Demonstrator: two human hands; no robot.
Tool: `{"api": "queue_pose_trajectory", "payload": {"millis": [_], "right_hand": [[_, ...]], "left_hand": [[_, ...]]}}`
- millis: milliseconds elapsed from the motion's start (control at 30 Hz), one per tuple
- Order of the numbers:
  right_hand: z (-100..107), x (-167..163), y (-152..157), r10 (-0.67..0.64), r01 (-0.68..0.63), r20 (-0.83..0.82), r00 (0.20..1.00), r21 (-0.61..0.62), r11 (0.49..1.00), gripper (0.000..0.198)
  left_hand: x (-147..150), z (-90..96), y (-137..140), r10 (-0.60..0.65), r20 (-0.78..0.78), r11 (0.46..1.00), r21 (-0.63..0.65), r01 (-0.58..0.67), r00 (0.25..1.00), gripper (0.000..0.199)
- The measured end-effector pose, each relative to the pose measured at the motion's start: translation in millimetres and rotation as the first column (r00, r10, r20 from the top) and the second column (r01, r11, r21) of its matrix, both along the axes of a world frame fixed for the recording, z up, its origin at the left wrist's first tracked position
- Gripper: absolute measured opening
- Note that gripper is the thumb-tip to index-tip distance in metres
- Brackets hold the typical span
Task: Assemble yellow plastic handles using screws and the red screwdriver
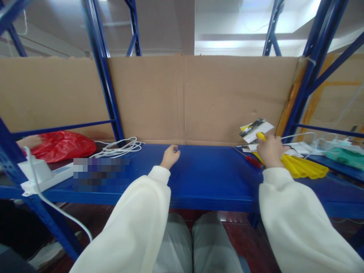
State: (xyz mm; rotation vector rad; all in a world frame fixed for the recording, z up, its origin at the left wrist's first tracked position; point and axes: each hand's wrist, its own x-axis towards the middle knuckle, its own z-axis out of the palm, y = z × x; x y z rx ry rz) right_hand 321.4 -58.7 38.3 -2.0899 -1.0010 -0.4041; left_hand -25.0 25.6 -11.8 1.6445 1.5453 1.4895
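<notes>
A: Where is the yellow rounded piece [260, 135] sitting?
B: It's poking out of the right hand [271, 151], above the right part of the blue shelf [210, 170]; the fingers are closing around it.
A: And the left hand [170, 156]?
B: It's hovering or resting near the shelf's middle, fingers curling loosely. I can't tell whether it's gripping anything.
A: What's lying around the right hand?
B: A red-handled screwdriver [254, 162] is lying just left of it, a yellow fluted thing [305, 167] is spreading to its right, and a printed card [257, 131] is showing just behind.
A: Farther out?
B: A white cable [122, 148] is coiling at the left, a red plastic bag [68, 146] is lying beyond it, and a cardboard panel [227, 94] is standing along the back.
</notes>
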Motion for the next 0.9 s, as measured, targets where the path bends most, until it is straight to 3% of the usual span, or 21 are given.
{"api": "queue_pose_trajectory", "payload": {"millis": [100,200,333,467,667,800,900], "right_hand": [[5.4,-39.3,21.8,0.198,-0.198,0.034,0.98,0.011,0.98,0.034],[1.6,-83.4,46.8,0.402,-0.401,-0.006,0.916,-0.071,0.913,0.026],[-24.4,-126.4,68.7,0.66,-0.661,-0.033,0.75,-0.037,0.749,0.015],[-57.2,-136.0,76.4,0.772,-0.771,-0.072,0.632,0.049,0.635,0.003],[-71.5,-135.2,83.4,0.813,-0.746,-0.338,0.475,0.336,0.575,0.041],[-67.8,-140.2,79.1,0.832,-0.763,-0.404,0.381,0.371,0.53,0.078],[-65.6,-142.0,70.4,0.861,-0.814,-0.374,0.345,0.337,0.473,0.093]], "left_hand": [[13.8,3.8,1.3,-0.14,0.1,0.989,0.06,0.134,0.985,0.012],[32.0,7.4,1.6,-0.258,0.262,0.965,0.03,0.259,0.93,0.012],[44.8,4.9,-0.4,-0.404,0.405,0.882,-0.064,0.466,0.82,0.023],[37.9,1.0,-5.9,-0.37,0.334,0.895,-0.125,0.429,0.867,0.018],[39.9,4.7,-20.3,-0.416,0.348,0.856,-0.16,0.491,0.84,0.017],[46.9,4.2,-22.6,-0.514,0.4,0.813,-0.056,0.58,0.759,0.012],[48.1,1.0,-19.4,-0.53,0.414,0.804,-0.032,0.594,0.74,0.013]]}}
